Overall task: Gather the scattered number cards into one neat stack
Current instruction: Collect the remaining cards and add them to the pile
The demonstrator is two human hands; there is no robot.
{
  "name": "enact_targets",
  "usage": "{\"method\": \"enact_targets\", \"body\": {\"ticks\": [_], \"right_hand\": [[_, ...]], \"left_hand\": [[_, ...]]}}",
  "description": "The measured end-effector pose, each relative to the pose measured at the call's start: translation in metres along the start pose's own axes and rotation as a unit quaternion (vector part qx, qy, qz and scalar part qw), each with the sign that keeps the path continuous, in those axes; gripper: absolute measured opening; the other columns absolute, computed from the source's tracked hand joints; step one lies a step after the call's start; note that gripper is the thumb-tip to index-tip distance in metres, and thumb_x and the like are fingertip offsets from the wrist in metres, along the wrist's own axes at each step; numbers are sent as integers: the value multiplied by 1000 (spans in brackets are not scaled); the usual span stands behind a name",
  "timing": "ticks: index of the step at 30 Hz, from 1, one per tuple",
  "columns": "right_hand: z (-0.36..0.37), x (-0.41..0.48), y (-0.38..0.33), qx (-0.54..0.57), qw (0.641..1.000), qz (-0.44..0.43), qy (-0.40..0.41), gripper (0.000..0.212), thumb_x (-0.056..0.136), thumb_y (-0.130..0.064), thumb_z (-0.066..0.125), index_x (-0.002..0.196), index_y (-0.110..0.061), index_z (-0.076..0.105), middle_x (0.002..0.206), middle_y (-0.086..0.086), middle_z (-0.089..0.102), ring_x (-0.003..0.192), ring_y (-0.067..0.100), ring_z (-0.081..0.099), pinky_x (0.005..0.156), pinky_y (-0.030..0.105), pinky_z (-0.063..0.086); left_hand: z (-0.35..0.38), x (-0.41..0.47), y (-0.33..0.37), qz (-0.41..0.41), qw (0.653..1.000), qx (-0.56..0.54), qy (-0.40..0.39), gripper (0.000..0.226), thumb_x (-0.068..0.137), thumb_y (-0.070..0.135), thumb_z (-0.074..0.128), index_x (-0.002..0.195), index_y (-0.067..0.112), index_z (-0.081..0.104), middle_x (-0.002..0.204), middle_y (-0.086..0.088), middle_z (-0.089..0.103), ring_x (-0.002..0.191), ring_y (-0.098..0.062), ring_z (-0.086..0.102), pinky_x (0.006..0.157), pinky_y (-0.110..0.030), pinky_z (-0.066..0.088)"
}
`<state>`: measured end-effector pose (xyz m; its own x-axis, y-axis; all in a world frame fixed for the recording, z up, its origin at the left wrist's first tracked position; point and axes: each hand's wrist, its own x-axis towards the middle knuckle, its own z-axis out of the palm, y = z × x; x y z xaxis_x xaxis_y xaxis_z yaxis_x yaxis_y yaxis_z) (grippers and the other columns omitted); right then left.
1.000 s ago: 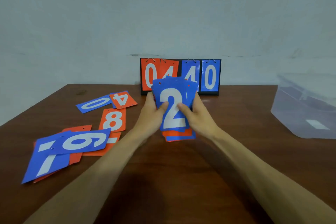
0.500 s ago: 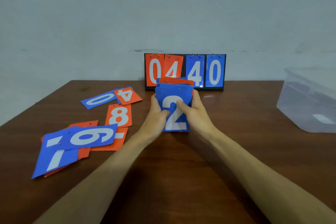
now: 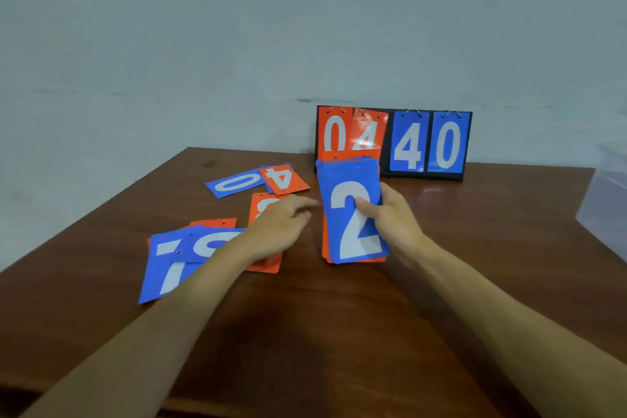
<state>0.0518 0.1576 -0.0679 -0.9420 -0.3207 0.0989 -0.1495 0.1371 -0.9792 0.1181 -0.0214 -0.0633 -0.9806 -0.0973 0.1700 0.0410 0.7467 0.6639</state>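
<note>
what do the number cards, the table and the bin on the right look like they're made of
Number cards: likely thin plastic or laminated card, smooth, stiff enough to stay flat when held, holes punched near one edge. Table: wood or veneer, dark brown grain, glossy reflections. Bin: translucent plastic, cloudy see-through walls.

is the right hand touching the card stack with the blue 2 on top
Touching. The head view shows the right hand gripping the card stack; its thumb lies across the white 2 on the stack's face.

Blue-and-orange cards [image 3: 353,214], brown table [image 3: 339,332]
</note>
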Motion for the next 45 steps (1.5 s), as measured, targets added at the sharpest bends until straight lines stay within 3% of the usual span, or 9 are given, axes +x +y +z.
{"method": "enact_targets", "body": {"ticks": [3,5,11,16,21,29,34,42,45], "right_hand": [[27,-1,-9,29,998,34,-36,22,94,-23,57,115,-14,55,105,7,71,85,22,71,69,33,58],[42,-2,-13,49,996,51,-51,25,93,-24,58,116,-14,55,103,8,71,84,23,71,70,34,59],[66,-3,-13,77,991,92,-58,22,93,-25,59,113,-16,55,98,6,72,81,22,72,67,34,60],[63,-5,-2,75,990,107,-45,25,91,-26,61,114,-17,56,99,7,72,84,24,72,72,38,60],[46,-4,-1,68,992,98,-33,22,91,-26,61,111,-18,56,97,7,72,82,24,72,71,37,59],[46,-4,0,56,993,99,-32,25,91,-27,61,113,-18,55,98,6,72,82,22,71,67,33,59],[42,-6,-2,49,993,106,-30,27,92,-27,60,116,-17,54,98,5,71,80,20,70,62,29,57],[48,-10,-9,41,987,133,-85,29,97,-28,52,122,-15,53,101,8,71,85,24,71,72,37,60],[57,-13,-15,80,979,143,-121,27,99,-33,45,113,-14,57,89,5,73,70,20,71,61,32,60]], "left_hand": [[-42,-20,-37,-30,997,66,24,32,97,8,46,123,18,62,124,4,57,115,-10,54,87,-22,44],[-65,-31,-58,-70,988,137,-10,34,97,11,49,130,17,56,132,-2,51,124,-17,49,98,-29,42],[-91,-47,-90,-231,917,309,-97,71,82,63,57,137,22,41,144,-7,36,133,-26,34,108,-43,33],[-86,-40,-93,-228,935,259,-78,46,79,53,68,115,33,47,143,-7,34,133,-26,32,106,-45,31],[-85,-35,-98,-244,930,274,-34,79,72,62,70,135,26,40,142,-8,36,132,-27,36,105,-42,34],[-78,-33,-95,-155,987,13,-42,77,80,1,73,143,27,36,136,1,51,126,-15,46,92,-34,54],[-77,-32,-92,-92,996,2,20,76,76,-6,74,136,31,45,110,3,54,102,-14,54,71,-21,52],[-85,-26,-61,-54,924,-361,118,30,86,5,66,110,23,64,85,-5,73,74,-13,72,42,-18,47],[-68,-14,-47,-13,938,-319,136,30,82,2,71,100,25,66,80,-3,70,65,-3,68,49,-17,49]]}}
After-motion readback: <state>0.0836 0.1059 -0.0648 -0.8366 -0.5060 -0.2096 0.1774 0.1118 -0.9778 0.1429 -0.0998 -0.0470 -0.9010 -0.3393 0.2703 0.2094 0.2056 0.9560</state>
